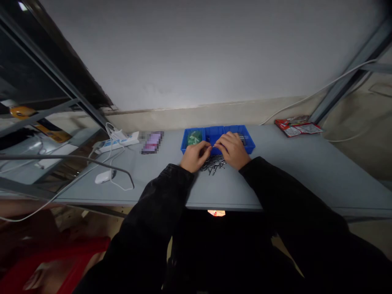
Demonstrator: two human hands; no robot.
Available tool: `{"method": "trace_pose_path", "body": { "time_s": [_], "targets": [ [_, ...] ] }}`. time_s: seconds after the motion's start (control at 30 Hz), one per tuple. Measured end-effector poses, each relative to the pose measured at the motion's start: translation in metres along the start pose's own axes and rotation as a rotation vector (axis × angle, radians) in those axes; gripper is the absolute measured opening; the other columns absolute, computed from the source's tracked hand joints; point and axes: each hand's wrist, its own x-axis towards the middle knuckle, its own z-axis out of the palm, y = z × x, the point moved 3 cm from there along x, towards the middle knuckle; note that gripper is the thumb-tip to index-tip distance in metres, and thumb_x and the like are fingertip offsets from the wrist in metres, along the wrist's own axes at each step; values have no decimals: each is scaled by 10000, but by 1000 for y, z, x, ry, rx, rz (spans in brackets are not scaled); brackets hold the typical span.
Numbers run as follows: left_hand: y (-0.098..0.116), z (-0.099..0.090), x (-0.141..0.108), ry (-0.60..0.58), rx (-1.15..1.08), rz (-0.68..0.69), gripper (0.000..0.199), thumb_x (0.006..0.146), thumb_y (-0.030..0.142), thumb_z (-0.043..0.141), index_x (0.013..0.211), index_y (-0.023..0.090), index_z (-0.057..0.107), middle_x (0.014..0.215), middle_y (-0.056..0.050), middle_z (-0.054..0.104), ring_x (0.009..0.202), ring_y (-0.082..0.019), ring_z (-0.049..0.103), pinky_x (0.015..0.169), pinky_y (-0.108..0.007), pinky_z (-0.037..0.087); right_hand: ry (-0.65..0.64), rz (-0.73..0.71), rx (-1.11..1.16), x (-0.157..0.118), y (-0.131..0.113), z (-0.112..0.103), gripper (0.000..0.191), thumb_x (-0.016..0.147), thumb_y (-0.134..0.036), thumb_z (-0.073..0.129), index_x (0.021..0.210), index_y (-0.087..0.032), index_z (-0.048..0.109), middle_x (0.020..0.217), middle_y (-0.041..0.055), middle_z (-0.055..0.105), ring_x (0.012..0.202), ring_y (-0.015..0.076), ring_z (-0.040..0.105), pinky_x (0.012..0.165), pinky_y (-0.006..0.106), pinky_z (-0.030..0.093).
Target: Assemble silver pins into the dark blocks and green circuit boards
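My left hand point(196, 157) and my right hand point(232, 150) meet fingertip to fingertip just in front of three joined blue bins. Both are closed in a pinch; what lies between the fingers is too small to make out. Below them a pile of small dark metal pieces, like screws or pins point(212, 164), is heaped on the table. In the left blue bin point(183, 146) sits a bag of green and whitish small parts point(194, 137). The middle blue bin point(214, 132) is partly covered by my fingers. Metal rods point(243, 139) show in the right blue bin point(251, 143).
A grey table point(294, 171) runs along the wall. Left of the bins lie a blurred-out phone point(152, 143), a white power strip point(122, 141) with cables and a white charger-like item point(104, 177). A red snack packet point(297, 126) lies back right. A red stool point(82, 249) stands below left.
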Motion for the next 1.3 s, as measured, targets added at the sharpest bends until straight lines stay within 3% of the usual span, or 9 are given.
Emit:
{"method": "trace_pose_path", "body": {
  "time_s": [0.3,0.53,0.77,1.1,1.3],
  "targets": [
    [-4,1,1,45,-42,-20,95,982,257,595,967,174,636,743,27,654,606,-92,579,642,-239,502,-36,-31,40,-1,-7,0,156,1041,-282,497,1058,-206,632,995,73,674,950,262,543,870,408,368],
    [0,4,1,-85,-44,-17,119,991,255,568,951,175,646,657,50,597,563,-93,535,619,-233,450,-48,-32,29,-3,-5,3,146,1014,-199,481,947,-211,610,963,63,657,934,258,544,853,404,364],
    [-2,2,0,2,-1,-38,154,983,284,574,935,171,666,644,42,588,562,-97,523,621,-238,444,-39,-14,41,-3,-6,1,172,1046,-262,478,1011,-209,638,994,66,674,950,251,556,867,409,370],
    [-1,3,1,-23,0,12,211,996,308,561,923,163,696,707,15,633,597,-99,524,633,-236,440,-49,-20,20,-3,-4,2,247,1064,-297,460,902,-206,624,930,61,665,908,241,546,853,409,355],
    [-2,2,1,8,-1,-5,201,991,294,572,924,159,704,694,20,614,600,-99,514,622,-243,431,-49,-4,64,-2,-8,1,157,1053,-253,443,1014,-216,591,995,61,680,931,249,558,867,399,367]
  ]
}}
